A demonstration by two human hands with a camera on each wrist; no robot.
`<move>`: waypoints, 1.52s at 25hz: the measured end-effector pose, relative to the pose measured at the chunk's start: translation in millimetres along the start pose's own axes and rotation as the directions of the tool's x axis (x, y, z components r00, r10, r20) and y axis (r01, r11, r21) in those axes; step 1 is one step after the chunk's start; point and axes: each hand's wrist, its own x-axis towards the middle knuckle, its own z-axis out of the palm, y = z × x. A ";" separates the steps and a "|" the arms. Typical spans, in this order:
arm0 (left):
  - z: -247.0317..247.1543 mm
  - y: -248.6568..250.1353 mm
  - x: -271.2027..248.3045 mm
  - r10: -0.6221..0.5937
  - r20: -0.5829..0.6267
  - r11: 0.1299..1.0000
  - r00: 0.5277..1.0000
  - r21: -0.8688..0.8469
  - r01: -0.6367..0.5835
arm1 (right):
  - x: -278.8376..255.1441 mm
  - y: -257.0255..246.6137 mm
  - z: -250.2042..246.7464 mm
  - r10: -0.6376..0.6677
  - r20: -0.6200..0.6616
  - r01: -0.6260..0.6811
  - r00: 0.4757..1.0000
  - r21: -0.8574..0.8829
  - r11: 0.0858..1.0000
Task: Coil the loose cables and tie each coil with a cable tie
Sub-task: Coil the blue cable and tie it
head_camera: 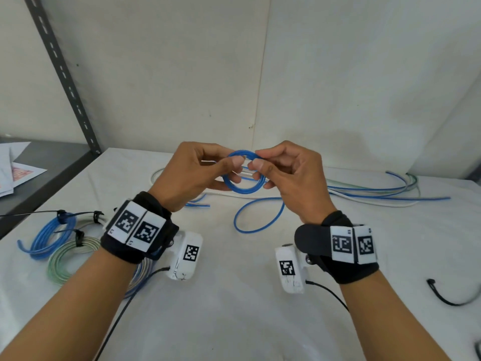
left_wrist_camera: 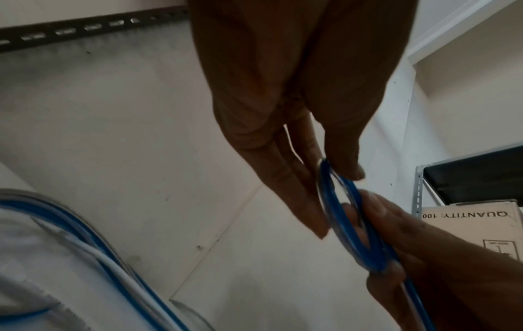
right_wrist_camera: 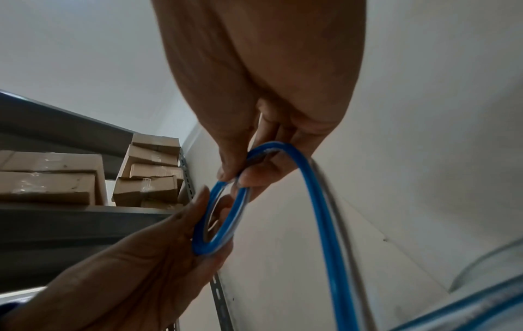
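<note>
Both hands hold a small blue cable coil [head_camera: 244, 190] up over the table's middle. My left hand [head_camera: 234, 165] pinches its left side, thumb in front and fingers [left_wrist_camera: 300, 201] behind the coil [left_wrist_camera: 351, 226]. The right hand [head_camera: 256, 160] pinches the top of the coil [right_wrist_camera: 217, 219] between thumb and forefinger. The cable's free length [right_wrist_camera: 325, 224] runs down from the right hand to a loose loop [head_camera: 257, 217] on the table. A black cable tie [head_camera: 447, 298] lies at the right, apart from both hands.
Loose blue, white and greenish cables [head_camera: 377, 191] lie along the back of the white table [head_camera: 234, 308]. Tied coils, blue [head_camera: 49, 238] and green-white [head_camera: 70, 256], sit at the left. A dark shelf [head_camera: 52, 162] with papers adjoins the left edge.
</note>
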 end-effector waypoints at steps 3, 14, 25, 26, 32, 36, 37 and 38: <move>-4.9 2.0 -0.7 -0.029 0.014 0.999 0.999 -0.013 0.029 | 0.4 -1.0 -2.2 -0.023 0.012 0.024 1.000 -0.043 0.999; 0.7 -1.0 1.6 -0.058 -0.134 0.966 0.989 -0.257 0.022 | -2.2 2.2 9.3 0.036 -0.060 -0.029 0.998 0.120 0.992; 13.7 -15.6 3.2 -0.134 -0.160 0.924 0.978 -0.377 0.064 | -6.1 5.5 12.4 0.073 -0.130 -0.048 0.989 0.185 0.982; 14.7 -15.6 3.0 -0.140 -0.172 0.912 0.975 -0.406 0.059 | -6.9 4.7 14.9 0.066 -0.131 -0.040 0.989 0.192 0.981; 12.2 -13.7 2.7 -0.111 -0.078 0.951 0.991 -0.296 0.083 | -3.5 9.2 9.6 0.020 -0.082 -0.011 0.996 0.109 0.994; 1.0 -9.5 -0.4 -0.088 0.112 0.996 0.990 0.017 0.087 | 0.4 11.1 -3.9 -0.002 0.157 0.029 0.988 -0.172 0.985; -1.2 -8.1 -1.9 -0.122 0.156 0.992 0.980 0.053 0.115 | 0.8 9.4 -6.8 0.015 0.215 0.029 0.976 -0.202 0.979; -2.2 -6.9 -3.2 -0.153 0.188 0.987 0.970 0.077 0.141 | 1.0 7.6 -9.5 0.033 0.257 0.027 0.966 -0.226 0.974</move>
